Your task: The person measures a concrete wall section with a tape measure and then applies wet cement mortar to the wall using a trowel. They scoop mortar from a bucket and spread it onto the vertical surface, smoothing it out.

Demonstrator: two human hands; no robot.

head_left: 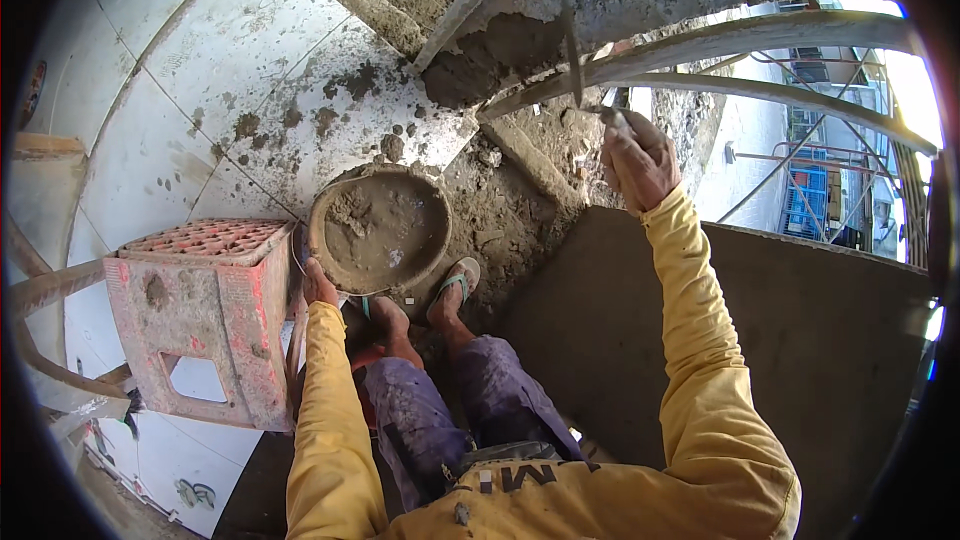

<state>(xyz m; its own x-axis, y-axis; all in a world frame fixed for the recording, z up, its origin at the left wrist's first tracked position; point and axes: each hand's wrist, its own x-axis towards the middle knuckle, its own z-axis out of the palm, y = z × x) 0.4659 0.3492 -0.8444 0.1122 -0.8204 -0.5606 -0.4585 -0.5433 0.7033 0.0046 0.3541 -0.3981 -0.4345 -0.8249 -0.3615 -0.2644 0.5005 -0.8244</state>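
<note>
My right hand (640, 158) is raised in front of the wall, its fingers closed round the handle of a trowel. The trowel's blade (572, 50) points up and away and shows nearly edge-on. Below and left, a round mortar bucket (447, 230) holds wet grey-brown mortar (385, 230). My left hand (320, 285) is at the bucket's near left rim, seemingly gripping it; its fingertips are partly hidden. Fresh dark mortar (500, 50) clings to the grey wall surface (640, 0) beyond the trowel.
A worn, mortar-smeared red crate (190, 290) stands left of the bucket. White tiles (260, 20) with mortar splashes lie beyond it. Wooden poles (750, 35) cross at the upper right, with scaffolding (840, 120) behind. A dark panel (720, 320) lies right of my sandalled feet (455, 290).
</note>
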